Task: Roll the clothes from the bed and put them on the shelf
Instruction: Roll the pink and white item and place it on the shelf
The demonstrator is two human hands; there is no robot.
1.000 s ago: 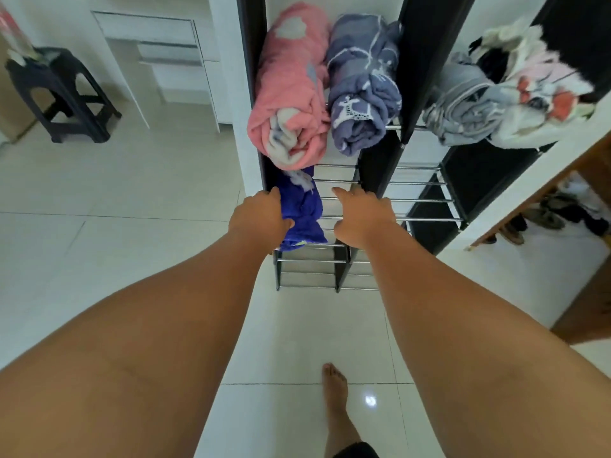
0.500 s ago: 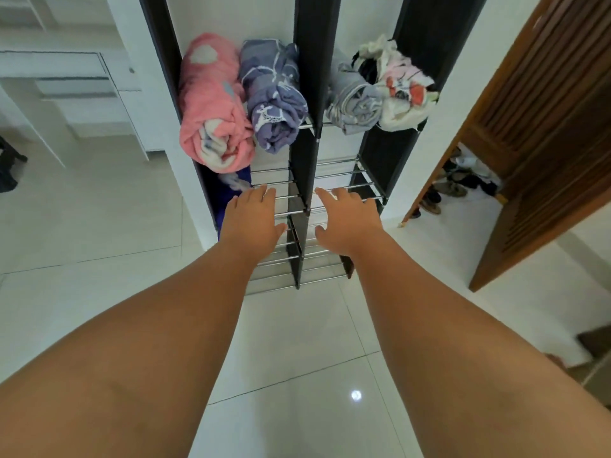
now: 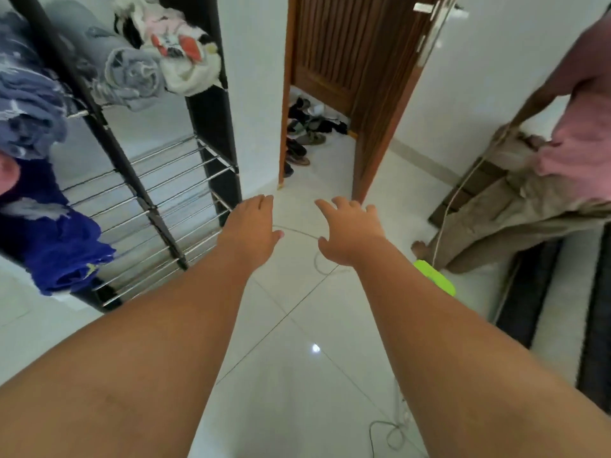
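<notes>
Rolled clothes are seen stacked on the black shelf [image 3: 211,114] at left: a grey roll [image 3: 132,74] and a white patterned bundle [image 3: 185,57] on the upper rails, a lavender roll [image 3: 29,107] cut off by the left edge, and a dark blue roll [image 3: 62,246] on a lower tier w/ its end hanging past the rails. A pink shape at the far left edge is too cropped to be identified. Both hands are held out over the tiled floor, apart, palms down; left hand [image 3: 251,229] and right hand [image 3: 350,229] are spread w/ fingers loose, nothing gripped. No bed can be made out. Another person [image 3: 529,193] at right is cut off by the frame. Shoes behind the wooden door [image 3: 350,61] are blurred.
</notes>
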